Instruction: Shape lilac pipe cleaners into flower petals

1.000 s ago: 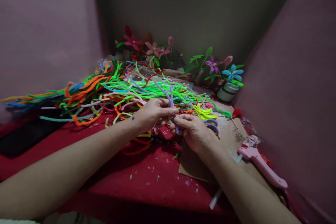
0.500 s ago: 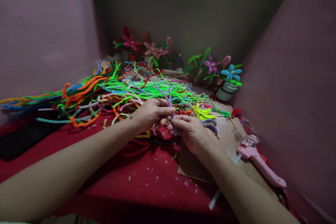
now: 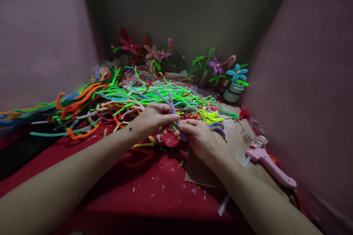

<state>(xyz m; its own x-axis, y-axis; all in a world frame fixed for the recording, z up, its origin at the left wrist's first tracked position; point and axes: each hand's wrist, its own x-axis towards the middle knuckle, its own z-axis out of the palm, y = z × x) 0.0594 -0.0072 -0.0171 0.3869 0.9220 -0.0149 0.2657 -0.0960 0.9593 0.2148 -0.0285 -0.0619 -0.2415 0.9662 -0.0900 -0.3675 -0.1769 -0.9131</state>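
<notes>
Lilac pipe cleaners [image 3: 171, 103] are pinched between both hands above the red cloth, their upper ends spread in a narrow V. My left hand [image 3: 159, 118] grips them at mid-length with thumb and fingers. Just below and to the right, my right hand [image 3: 196, 134] pinches their lower part, its fingertips close to the left thumb. Behind the hands lies a heap of pipe cleaners [image 3: 154, 97], mostly bright green. Bent yellow pieces [image 3: 211, 115] and purple pieces [image 3: 217, 129] rest right of the hands, by the cardboard.
A pink glue gun [image 3: 268, 161] with a clear glue stick [image 3: 224, 205] lies on the cardboard [image 3: 201, 170] at right. Pipe-cleaner flowers stand at the back, a blue one [image 3: 237, 73] in a white jar [image 3: 234, 93]. Fuzz scraps dot the red cloth [image 3: 149, 198].
The view has shifted slightly, so everything sits a little further left. Both hands keep hold of the lilac pipe cleaners, whose upper ends now lean more to the left.
</notes>
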